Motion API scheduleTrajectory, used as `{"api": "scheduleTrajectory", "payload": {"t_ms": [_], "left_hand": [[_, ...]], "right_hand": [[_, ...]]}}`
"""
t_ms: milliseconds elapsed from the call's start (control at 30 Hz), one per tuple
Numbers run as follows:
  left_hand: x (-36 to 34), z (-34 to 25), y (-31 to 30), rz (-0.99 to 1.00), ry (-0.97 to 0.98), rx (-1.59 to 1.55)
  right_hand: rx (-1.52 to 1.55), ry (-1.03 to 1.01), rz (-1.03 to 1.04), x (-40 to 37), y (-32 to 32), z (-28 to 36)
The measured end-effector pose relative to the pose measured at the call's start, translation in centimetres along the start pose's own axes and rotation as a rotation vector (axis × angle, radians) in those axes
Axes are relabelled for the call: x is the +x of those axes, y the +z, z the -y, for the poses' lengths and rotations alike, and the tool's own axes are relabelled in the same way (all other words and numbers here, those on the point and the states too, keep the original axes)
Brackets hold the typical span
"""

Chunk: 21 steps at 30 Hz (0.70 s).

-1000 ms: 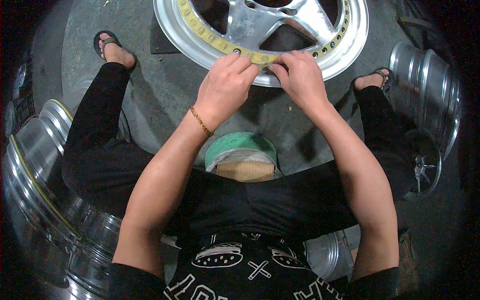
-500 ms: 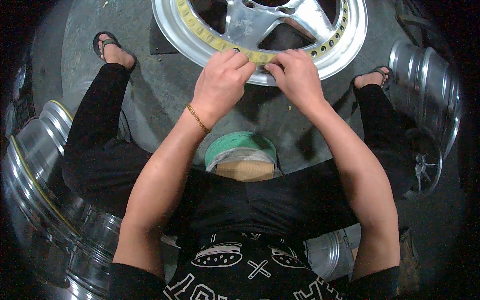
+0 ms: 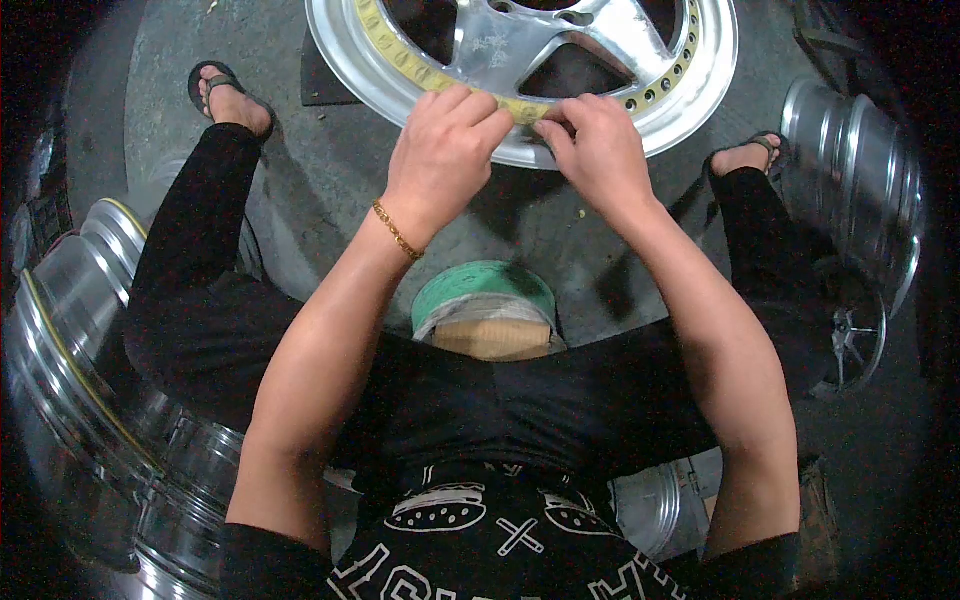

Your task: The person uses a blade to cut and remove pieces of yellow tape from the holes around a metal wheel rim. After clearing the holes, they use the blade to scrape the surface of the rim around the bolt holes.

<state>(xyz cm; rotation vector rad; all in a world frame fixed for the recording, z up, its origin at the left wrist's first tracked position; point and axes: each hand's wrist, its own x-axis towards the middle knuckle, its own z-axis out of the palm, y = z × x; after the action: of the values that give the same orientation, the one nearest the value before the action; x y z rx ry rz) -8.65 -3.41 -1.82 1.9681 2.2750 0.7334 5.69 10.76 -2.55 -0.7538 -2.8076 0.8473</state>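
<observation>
A polished silver wheel rim lies flat at the top of the head view. Yellow tape runs along its ring of bolt holes on the left and near side; the holes on the right are bare. My left hand is closed over the near edge of the rim, on the line of the tape, its fingertips hidden. Just to the right, my right hand pinches at the tape, thumb and forefinger together. A short stretch of tape shows between the two hands.
More silver rims are piled at the left, and others stand at the right. A green round container with a tan block on it sits between my legs. My sandalled feet rest on the grey floor.
Both hands have shifted very slightly upward along the wheel rim, the right also a little to the right. Their closed grip looks much the same.
</observation>
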Motion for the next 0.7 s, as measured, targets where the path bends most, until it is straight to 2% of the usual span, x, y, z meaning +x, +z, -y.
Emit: {"api": "scheduleTrajectory", "payload": {"t_ms": [700], "left_hand": [[-0.43,-0.09,-0.16,0.053,0.013,-0.024]], "right_hand": [[0.024,-0.008,-0.029,-0.64,0.66,0.11]]}}
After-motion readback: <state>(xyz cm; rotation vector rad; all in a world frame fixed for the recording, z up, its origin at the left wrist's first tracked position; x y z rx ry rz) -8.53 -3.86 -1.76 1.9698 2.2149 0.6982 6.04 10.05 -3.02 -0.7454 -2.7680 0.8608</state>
